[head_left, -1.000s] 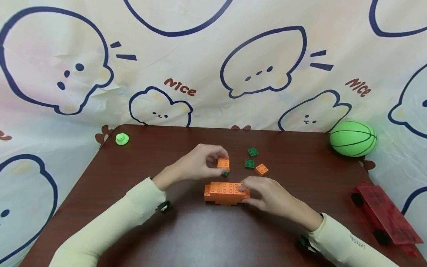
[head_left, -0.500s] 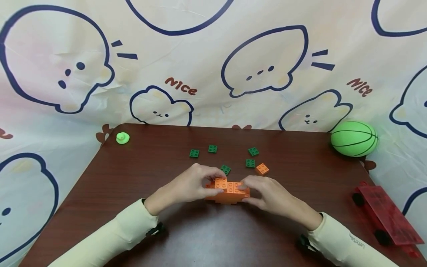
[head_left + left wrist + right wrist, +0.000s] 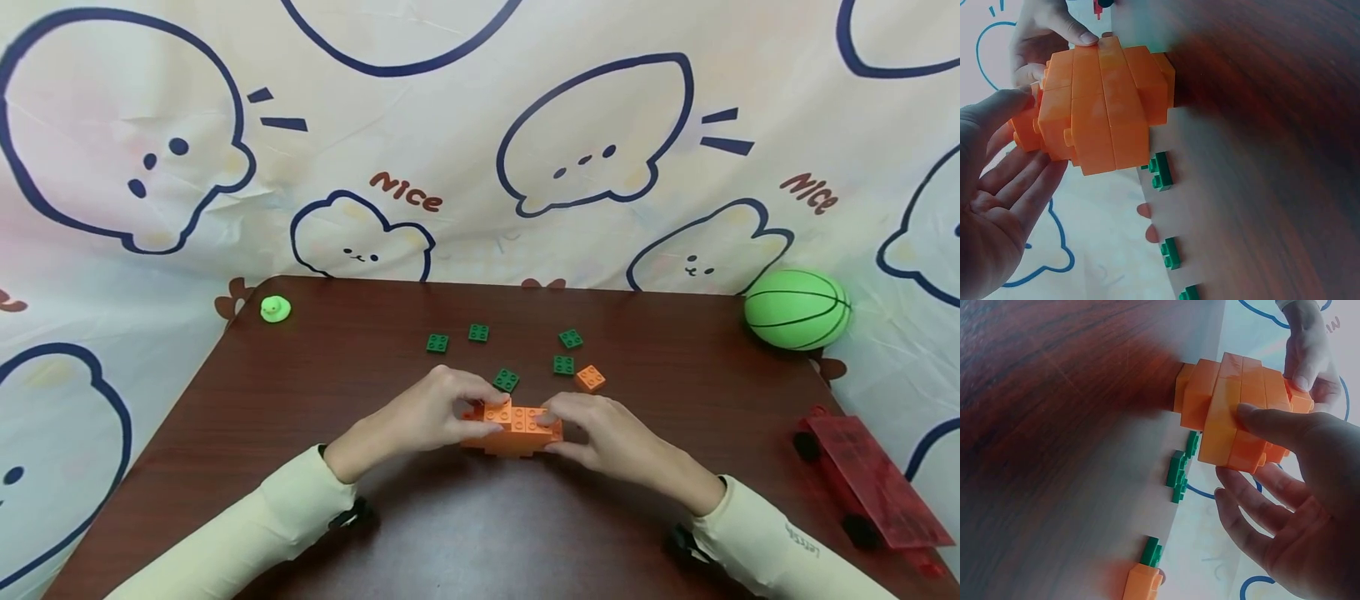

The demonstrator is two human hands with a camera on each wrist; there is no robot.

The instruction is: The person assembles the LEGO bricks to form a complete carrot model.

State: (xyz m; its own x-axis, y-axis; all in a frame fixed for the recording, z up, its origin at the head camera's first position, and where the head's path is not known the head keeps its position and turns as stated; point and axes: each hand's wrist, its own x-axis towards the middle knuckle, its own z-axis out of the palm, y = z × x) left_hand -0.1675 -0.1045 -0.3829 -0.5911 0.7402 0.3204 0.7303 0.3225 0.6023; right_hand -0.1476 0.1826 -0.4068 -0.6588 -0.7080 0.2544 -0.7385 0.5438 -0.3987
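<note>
A stepped block of stacked orange toy bricks (image 3: 517, 443) stands on the table before the person. On the left part of its top sits a small square orange brick (image 3: 497, 412), which the left hand (image 3: 427, 412) pinches between thumb and fingers. From the other side the right hand (image 3: 611, 433) grips the block's right end, thumb on the near face. In the left wrist view the small brick (image 3: 1026, 132) touches the studs of the block (image 3: 1094, 112). Just behind the block lies a green brick (image 3: 506, 381), close to the left fingertips.
Several more green bricks (image 3: 563, 365) and a loose orange brick (image 3: 590, 378) lie farther back on the brown table (image 3: 360, 333). A green duck (image 3: 275, 309) is at the far left corner, a green ball (image 3: 797, 309) at the far right. A red wheeled board (image 3: 877, 479) occupies the right edge.
The left hand has brought the small orange brick toward the person, from above a green brick onto the block's top. Green bricks behind that hand have come into view. The right hand stays put.
</note>
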